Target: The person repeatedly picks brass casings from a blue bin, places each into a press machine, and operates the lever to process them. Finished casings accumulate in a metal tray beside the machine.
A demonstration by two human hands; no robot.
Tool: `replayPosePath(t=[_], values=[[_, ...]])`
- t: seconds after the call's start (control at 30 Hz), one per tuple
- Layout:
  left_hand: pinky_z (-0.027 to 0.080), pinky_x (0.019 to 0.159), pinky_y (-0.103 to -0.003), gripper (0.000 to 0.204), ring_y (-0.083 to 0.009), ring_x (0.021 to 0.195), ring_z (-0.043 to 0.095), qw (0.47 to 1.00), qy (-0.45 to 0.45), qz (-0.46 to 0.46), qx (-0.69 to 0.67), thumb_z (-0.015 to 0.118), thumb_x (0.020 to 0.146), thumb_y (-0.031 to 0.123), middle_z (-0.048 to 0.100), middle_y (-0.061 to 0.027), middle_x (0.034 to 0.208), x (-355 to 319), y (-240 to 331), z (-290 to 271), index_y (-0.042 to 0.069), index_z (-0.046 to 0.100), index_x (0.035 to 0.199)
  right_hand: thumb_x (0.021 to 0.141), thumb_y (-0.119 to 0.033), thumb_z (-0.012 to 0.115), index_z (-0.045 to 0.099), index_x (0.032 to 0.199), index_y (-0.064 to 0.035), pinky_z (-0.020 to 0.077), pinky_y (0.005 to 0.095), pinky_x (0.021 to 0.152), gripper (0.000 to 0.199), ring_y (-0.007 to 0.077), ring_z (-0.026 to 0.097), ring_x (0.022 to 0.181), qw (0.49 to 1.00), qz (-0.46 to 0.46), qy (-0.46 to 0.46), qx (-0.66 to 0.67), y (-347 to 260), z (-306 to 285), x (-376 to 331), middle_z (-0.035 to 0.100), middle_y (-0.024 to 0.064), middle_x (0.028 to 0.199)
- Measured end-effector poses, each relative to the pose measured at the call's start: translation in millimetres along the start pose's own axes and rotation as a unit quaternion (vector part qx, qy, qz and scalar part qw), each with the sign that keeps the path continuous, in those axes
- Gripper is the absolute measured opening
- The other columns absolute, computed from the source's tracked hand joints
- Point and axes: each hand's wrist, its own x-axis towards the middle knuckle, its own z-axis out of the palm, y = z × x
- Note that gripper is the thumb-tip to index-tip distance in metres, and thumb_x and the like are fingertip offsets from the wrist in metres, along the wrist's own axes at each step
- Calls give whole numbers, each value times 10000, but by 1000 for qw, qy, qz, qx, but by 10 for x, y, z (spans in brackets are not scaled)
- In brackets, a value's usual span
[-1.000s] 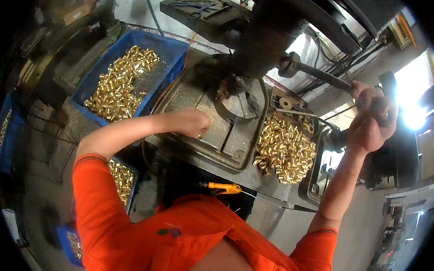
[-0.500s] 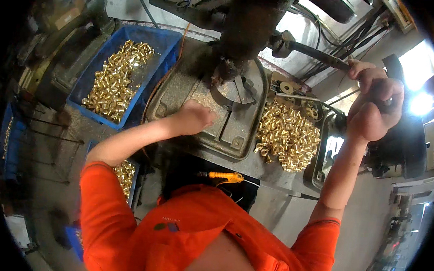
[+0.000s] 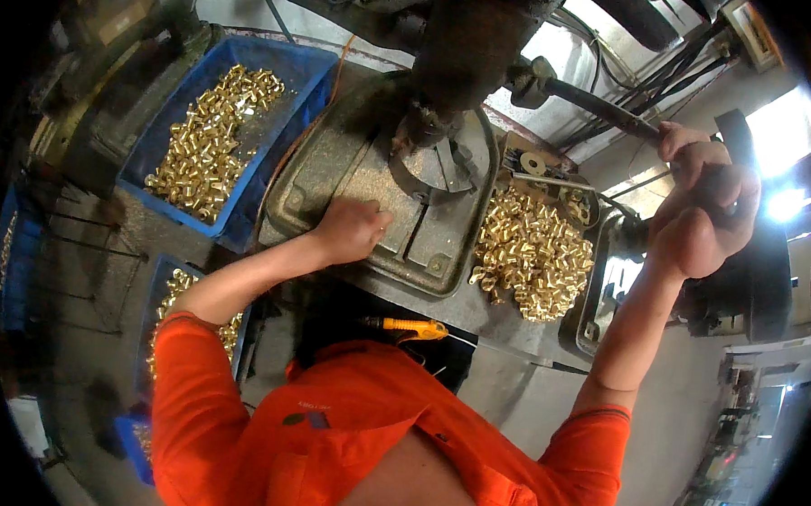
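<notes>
My right hand [image 3: 708, 198] is wrapped round the knobbed end of a lever [image 3: 602, 106] that sticks out from the dark drill press [image 3: 474, 39]. Below the press's spindle [image 3: 425, 127], a round metal chuck [image 3: 432, 171] sits on the slotted machine table [image 3: 304, 194]. My left hand [image 3: 354, 231] is closed just above the near part of this table, short of the chuck. Its curled fingers hide whatever may be in them. Right of the table lies a heap of small brass fittings [image 3: 536, 259].
A blue bin [image 3: 137, 187] of brass pieces stands at the left. Another blue bin [image 3: 156, 274] sits lower, partly behind my left arm. A yellow air gun [image 3: 411, 328] lies near my body. Metal washers [image 3: 532, 163] and a rod lie behind the brass heap.
My left hand has drawn back slightly toward me and left, away from the chuck. My right hand keeps its grip on the lever. The view has shifted a little.
</notes>
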Motion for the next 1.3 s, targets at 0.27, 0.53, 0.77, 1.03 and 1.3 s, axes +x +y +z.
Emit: replayPosePath(t=[0.27, 0.53, 0.77, 1.03, 1.3], values=[[439, 587, -422, 146, -334, 694, 567, 997, 27, -74, 16, 578, 720, 115, 574, -103, 777, -27, 1, -66, 91, 587, 864, 541, 30, 375, 330, 745, -62, 422, 395, 663, 228, 294, 487, 652, 999, 8, 30, -36, 18, 100, 16, 408, 109, 623], [460, 591, -358, 178, -272, 681, 586, 972, 120, -95, -180, 591, 672, -18, 569, -101, 795, -4, 35, -368, 68, 587, 829, 531, 50, 345, 344, 733, -49, 429, 418, 680, 224, 321, 521, 666, 999, 2, 27, -43, -46, 64, 14, 424, 119, 622], [467, 640, -249, 282, -141, 723, 593, 915, 84, -167, -358, 562, 650, -92, 587, -70, 866, -149, -188, -372, 17, 572, 910, 499, 62, 298, 350, 727, -38, 442, 457, 697, 254, 336, 530, 662, 998, 0, 37, -55, -35, 99, 22, 426, 127, 615], [466, 617, -349, 280, -239, 701, 612, 982, -24, -160, -93, 675, 678, 158, 602, -107, 712, -41, -20, -280, 46, 584, 918, 499, 61, 301, 337, 721, -46, 435, 475, 720, 250, 336, 527, 659, 999, -1, 21, -48, -36, 58, 23, 421, 127, 616], [449, 652, -452, 335, -336, 748, 599, 988, -86, -126, -14, 711, 655, 283, 611, -147, 726, 0, -119, -117, 72, 603, 892, 544, 55, 353, 327, 727, -69, 424, 491, 755, 222, 333, 529, 676, 997, 10, 38, -66, -57, 91, 29, 415, 114, 619]])
